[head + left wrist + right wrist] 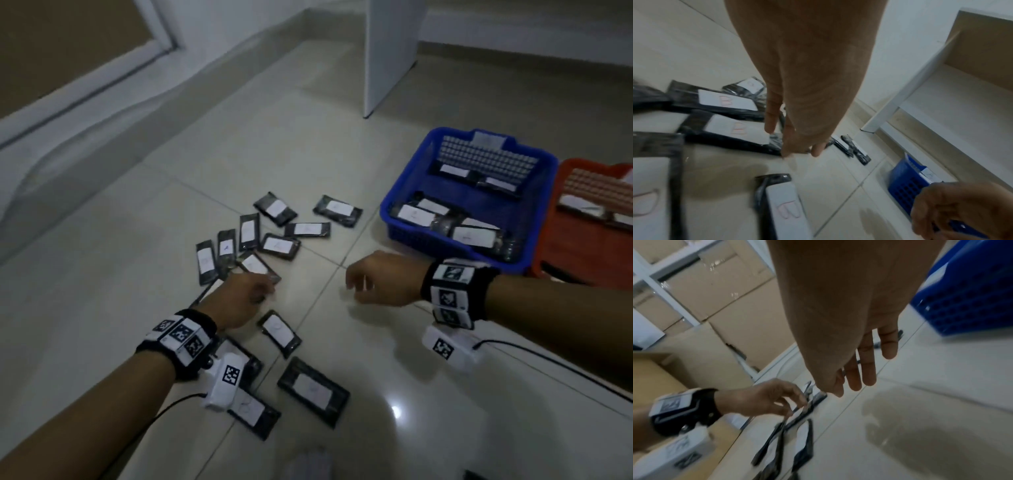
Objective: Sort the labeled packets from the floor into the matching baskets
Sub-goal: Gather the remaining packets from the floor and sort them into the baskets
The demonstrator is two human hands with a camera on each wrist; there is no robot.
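Several black packets with white labels [274, 209] lie scattered on the tiled floor. My left hand [253, 291] reaches into the pile and pinches the end of one packet [255, 265]; its label reads B in the left wrist view [735, 129]. The right wrist view shows that hand [777, 400] with fingers curled round the packet's raised edge. My right hand [363, 284] hovers over bare floor to the right, fingers relaxed [869, 366] and empty. A blue basket [407, 238] holding several packets stands at the right, with a red basket [582, 253] beside it.
A white shelf leg [387, 58] stands behind the baskets. A wall and door frame [85, 85] run along the left. Cardboard boxes [715, 288] are stacked nearby. More packets [313, 390] lie close to me, under my left wrist. A cable [548, 356] trails from my right wrist.
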